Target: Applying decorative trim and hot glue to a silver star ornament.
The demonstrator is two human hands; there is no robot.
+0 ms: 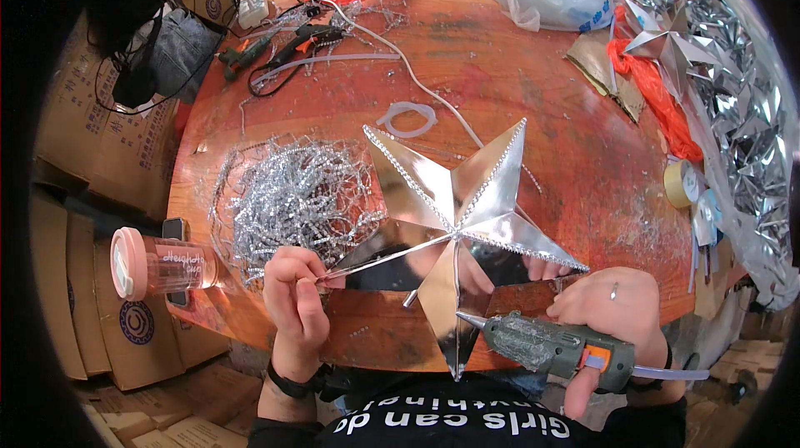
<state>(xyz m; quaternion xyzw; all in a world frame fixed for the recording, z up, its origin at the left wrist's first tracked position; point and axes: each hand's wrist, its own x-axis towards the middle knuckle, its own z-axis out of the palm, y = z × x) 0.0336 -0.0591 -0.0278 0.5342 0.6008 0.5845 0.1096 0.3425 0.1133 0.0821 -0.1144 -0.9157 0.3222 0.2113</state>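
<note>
A shiny silver five-pointed star (496,190) lies raised-side up at the table's near edge. Beaded silver trim runs along several of its ridges. My left hand (298,294) is closed in a pinch at the tip of the star's left point, where a thin pale line runs along the ridge to the centre; whether a strand end is between the fingers I cannot make out. My right hand (612,302) grips a dark green hot glue gun (533,341) with an orange trigger, its nozzle pointing left over the star's lowest point. A clear glue stick (671,374) sticks out of its back.
A tangled heap of silver bead trim (300,198) sits left of the star. A pink-lidded cup (158,263) stands at the left edge by a phone (175,230). More glue guns (304,44), a cable, a coiled glue stick (408,120), tape (681,184) and bagged silver stars (742,106) lie around.
</note>
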